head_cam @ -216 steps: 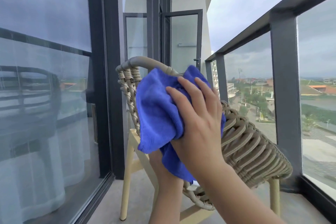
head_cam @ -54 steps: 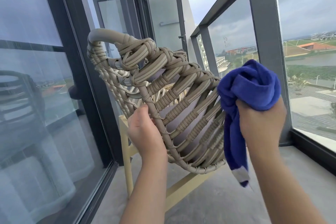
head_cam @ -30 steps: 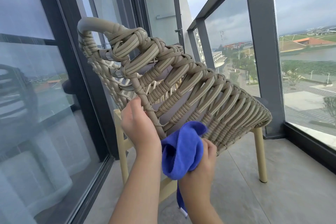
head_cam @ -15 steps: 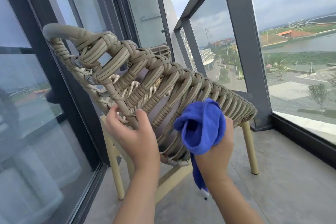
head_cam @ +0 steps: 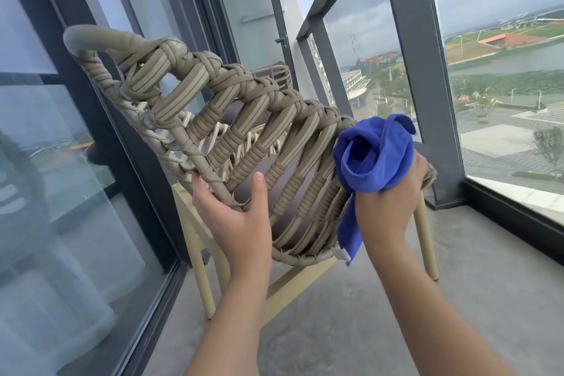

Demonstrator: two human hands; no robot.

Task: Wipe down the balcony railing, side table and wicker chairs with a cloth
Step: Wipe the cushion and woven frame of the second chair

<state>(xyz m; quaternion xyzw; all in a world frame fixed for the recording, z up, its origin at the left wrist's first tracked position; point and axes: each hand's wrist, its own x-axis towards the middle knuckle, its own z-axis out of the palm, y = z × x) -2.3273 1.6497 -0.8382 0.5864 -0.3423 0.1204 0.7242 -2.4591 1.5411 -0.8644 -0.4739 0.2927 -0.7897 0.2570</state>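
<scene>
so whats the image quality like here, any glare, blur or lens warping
Head view: soft overcast daylight with no hard shadows; the glass door on the left carries pale reflections of the landscape; wide-angle bending leans the railing posts inward; the wicker chair, blue cloth and both hands stay fairly sharp.

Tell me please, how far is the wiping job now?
In hand: the right hand holds the bunched blue cloth against the wicker chair's woven back, while the left hand grips the weave. Nothing visibly proves any part finished. The railing stands untouched. A second chair is behind; no side table shows.
</scene>
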